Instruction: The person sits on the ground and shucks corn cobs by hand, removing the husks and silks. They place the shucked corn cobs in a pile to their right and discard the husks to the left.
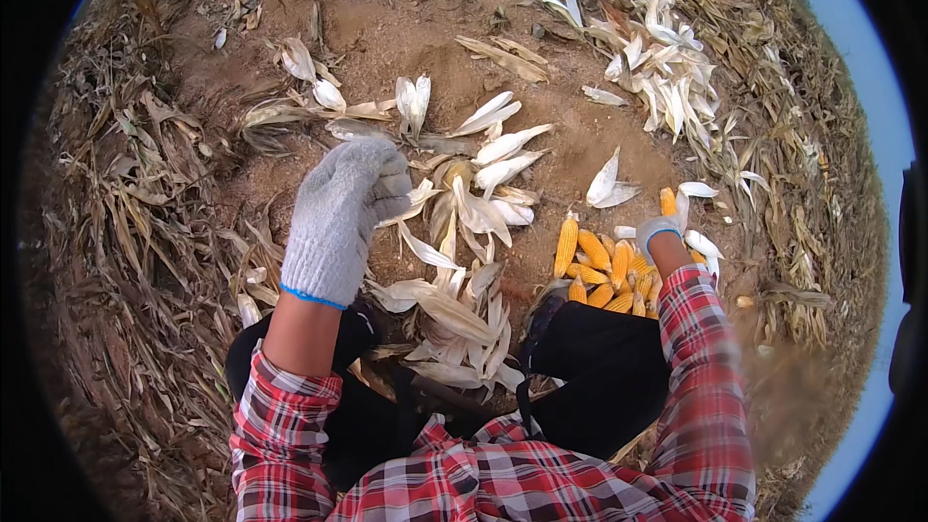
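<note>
My left hand (351, 210), in a pale knitted work glove with a blue cuff edge, is raised over the ground with its fingers curled in. No object shows in it, though its palm side is hidden. Pale dry corn husks (453, 304) lie just to its right and between my feet. My right hand (658, 230), gloved too, reaches out over a heap of husked yellow corn cobs (598, 261). A yellow corn cob (668, 201) juts out past its far side, apparently in its grip; the fingers are hidden. White husk (696, 190) shows right beside that cob.
Several ears in pale husks (511, 145) lie ahead on bare reddish soil (435, 36). Another husk-covered ear (604, 180) is nearer the cobs. A husk pile (670, 65) stands at far right. Dry corn stalks and leaves (138, 232) cover the left side. My black-trousered legs (598, 370) flank the husks.
</note>
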Tool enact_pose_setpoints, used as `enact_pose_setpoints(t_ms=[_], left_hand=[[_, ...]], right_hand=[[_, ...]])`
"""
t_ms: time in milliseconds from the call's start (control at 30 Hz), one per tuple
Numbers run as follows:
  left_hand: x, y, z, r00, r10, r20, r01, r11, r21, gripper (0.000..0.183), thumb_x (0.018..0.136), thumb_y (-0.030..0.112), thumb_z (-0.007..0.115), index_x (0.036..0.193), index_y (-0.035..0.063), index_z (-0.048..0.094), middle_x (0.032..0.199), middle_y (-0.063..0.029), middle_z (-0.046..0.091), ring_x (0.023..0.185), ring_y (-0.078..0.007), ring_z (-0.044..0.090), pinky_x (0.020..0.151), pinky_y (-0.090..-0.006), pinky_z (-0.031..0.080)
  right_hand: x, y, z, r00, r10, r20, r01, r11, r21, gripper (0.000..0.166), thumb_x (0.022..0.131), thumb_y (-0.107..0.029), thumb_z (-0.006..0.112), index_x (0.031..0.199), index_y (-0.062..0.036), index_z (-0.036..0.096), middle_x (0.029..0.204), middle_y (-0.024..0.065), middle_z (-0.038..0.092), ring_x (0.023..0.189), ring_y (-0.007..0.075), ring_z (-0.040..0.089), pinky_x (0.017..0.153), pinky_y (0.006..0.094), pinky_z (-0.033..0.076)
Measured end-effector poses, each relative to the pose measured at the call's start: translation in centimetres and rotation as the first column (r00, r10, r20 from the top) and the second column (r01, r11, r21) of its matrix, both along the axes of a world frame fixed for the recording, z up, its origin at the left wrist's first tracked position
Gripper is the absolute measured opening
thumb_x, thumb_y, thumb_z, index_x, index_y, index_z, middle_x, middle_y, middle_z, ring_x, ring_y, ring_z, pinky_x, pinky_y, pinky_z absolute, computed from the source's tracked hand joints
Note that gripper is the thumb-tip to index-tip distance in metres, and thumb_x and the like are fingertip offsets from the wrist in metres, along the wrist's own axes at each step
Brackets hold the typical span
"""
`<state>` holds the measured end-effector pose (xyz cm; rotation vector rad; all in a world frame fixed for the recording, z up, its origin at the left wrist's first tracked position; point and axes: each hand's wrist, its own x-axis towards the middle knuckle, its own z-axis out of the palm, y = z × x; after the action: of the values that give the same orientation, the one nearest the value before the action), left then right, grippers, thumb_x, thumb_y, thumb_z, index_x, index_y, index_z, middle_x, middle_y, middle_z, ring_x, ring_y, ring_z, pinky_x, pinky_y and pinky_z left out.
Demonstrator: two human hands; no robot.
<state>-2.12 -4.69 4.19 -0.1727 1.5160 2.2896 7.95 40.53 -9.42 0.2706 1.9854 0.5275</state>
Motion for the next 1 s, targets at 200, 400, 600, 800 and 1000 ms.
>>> enact_pose_setpoints(t_ms=[200, 400, 600, 800, 1000], left_hand=[[-0.3, -0.1, -0.4, 0.994, 0.097, 0.044, -0.097, 0.995, 0.007, 0.028, 0.101, 0.025, 0.053, 0.115, 0.0019, 0.061, 0.103, -0.0095, 0.066, 0.086, -0.0185, 0.066, 0.075, -0.0322, 0.057], [-0.2, -0.1, -0.5, 0.99, 0.12, 0.07, -0.117, 0.992, -0.046, 0.028, 0.1, 0.026, 0.054, 0.114, 0.0029, 0.061, 0.102, -0.0094, 0.066, 0.086, -0.0198, 0.066, 0.074, -0.033, 0.057], [0.3, -0.2, -0.6, 0.973, 0.161, 0.167, -0.147, 0.985, -0.091, 0.027, 0.098, 0.026, 0.057, 0.111, 0.0023, 0.062, 0.096, -0.0105, 0.066, 0.081, -0.0203, 0.065, 0.072, -0.0335, 0.056], [-0.4, -0.7, -0.7, 0.96, 0.182, 0.214, -0.167, 0.982, -0.086, 0.028, 0.098, 0.024, 0.057, 0.112, 0.0003, 0.061, 0.096, -0.0106, 0.065, 0.081, -0.0203, 0.064, 0.072, -0.0336, 0.055], [-0.6, -2.2, -1.2, 0.977, 0.153, 0.148, -0.147, 0.988, -0.048, 0.03, 0.098, 0.025, 0.058, 0.115, 0.0007, 0.061, 0.1, -0.0105, 0.066, 0.085, -0.0201, 0.065, 0.074, -0.0336, 0.055]], right_hand=[[-4.0, -6.5, -5.6, 0.968, -0.138, -0.21, 0.019, 0.873, -0.486, 0.042, 0.082, -0.031, 0.07, 0.116, -0.0075, 0.069, 0.115, 0.019, 0.069, 0.11, 0.035, 0.065, 0.093, 0.045, 0.05], [-9.5, -20.0, -18.6, 0.808, -0.36, -0.467, -0.177, 0.607, -0.774, 0.03, 0.091, -0.025, 0.055, 0.114, -0.0096, 0.067, 0.104, 0.0211, 0.069, 0.098, 0.0383, 0.067, 0.085, 0.0472, 0.052], [-9.8, -29.7, -23.0, 0.944, -0.178, -0.279, -0.062, 0.733, -0.677, 0.039, 0.098, -0.017, 0.046, 0.136, -0.0147, 0.05, 0.103, 0.0199, 0.071, 0.096, 0.0371, 0.07, 0.08, 0.0512, 0.054], [-9.3, -28.2, -25.0, 0.916, -0.191, -0.353, -0.13, 0.69, -0.712, 0.033, 0.097, -0.014, 0.045, 0.128, -0.0129, 0.056, 0.098, 0.0216, 0.07, 0.093, 0.0369, 0.07, 0.077, 0.0501, 0.054], [-12.3, -27.6, -18.9, 0.708, -0.572, -0.416, -0.187, 0.416, -0.89, 0.031, 0.088, -0.01, 0.053, 0.118, -0.0107, 0.06, 0.097, 0.0272, 0.066, 0.092, 0.0451, 0.064, 0.081, 0.0507, 0.051]])
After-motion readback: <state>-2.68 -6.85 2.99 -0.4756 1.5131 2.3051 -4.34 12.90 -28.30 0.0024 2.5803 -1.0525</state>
